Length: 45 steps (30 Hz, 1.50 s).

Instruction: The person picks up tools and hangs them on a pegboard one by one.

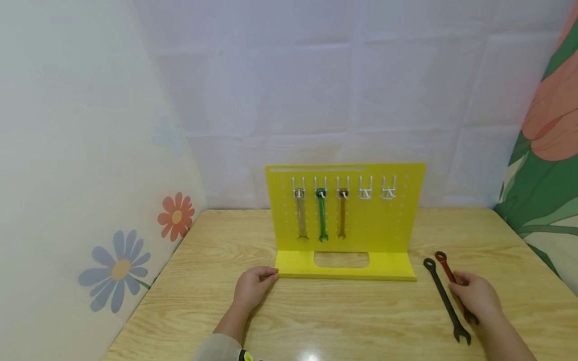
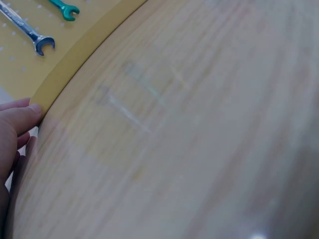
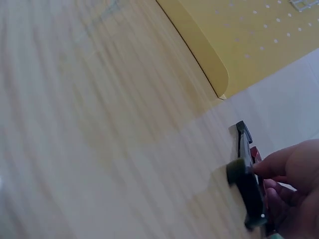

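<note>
A yellow pegboard stand [image 1: 384,225] stands on the table. My left hand [image 1: 254,288] pinches the left front corner of its base between thumb and fingers. At the right, my right hand [image 1: 476,296] grips a red combination wrench [image 1: 447,268] around the middle of its shaft, ring end pointing away. Just left of it lies a black combination wrench [image 1: 444,301], which covers much of the red one in the right wrist view. Three wrenches hang by their ring ends from the board: a silver one [image 1: 301,215], a green one [image 1: 322,215] and an orange-brown one [image 1: 342,215].
Two bare metal hooks [image 1: 365,191] are on the board's right half. The stand's base [image 1: 293,265] has a cut-out in its middle. Behind the wood-grain table [image 1: 361,321] hangs a white cloth [image 1: 316,100], and flower-patterned panels flank both sides.
</note>
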Each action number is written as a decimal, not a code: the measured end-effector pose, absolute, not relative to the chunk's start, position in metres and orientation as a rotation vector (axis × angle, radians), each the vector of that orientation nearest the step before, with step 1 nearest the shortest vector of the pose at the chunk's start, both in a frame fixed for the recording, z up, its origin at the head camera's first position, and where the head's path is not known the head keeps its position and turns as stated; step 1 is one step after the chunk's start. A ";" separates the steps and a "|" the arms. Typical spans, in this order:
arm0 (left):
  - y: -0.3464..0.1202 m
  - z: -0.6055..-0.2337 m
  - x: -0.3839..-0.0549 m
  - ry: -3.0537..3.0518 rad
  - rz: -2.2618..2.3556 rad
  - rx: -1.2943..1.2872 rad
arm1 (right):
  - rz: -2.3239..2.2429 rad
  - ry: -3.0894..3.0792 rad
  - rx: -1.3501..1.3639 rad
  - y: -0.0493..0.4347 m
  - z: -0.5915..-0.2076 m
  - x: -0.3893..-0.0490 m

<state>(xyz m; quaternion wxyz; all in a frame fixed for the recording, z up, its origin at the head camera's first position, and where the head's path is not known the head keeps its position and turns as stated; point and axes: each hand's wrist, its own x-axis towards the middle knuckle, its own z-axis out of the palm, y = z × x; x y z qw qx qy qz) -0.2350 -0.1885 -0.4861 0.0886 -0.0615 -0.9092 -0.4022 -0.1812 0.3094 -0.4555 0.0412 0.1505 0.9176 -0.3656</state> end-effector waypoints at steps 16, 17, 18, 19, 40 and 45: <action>-0.188 -0.487 -0.234 -2.700 -1.213 -0.182 | -1.170 2.775 0.589 0.298 -0.453 -0.184; -0.188 -0.487 -0.234 -2.699 -1.212 -0.183 | -1.172 2.773 0.597 0.297 -0.453 -0.185; -0.188 -0.486 -0.234 -2.698 -1.214 -0.183 | -1.173 2.773 0.605 0.297 -0.453 -0.185; -0.188 -0.486 -0.234 -2.698 -1.214 -0.184 | -1.178 2.772 0.612 0.296 -0.453 -0.185; -0.188 -0.486 -0.235 -2.698 -1.218 -0.187 | -1.771 2.519 0.785 0.314 -0.461 -0.184; -0.189 -0.486 -0.234 -2.708 -1.206 -0.188 | -2.064 2.352 0.862 0.310 -0.460 -0.183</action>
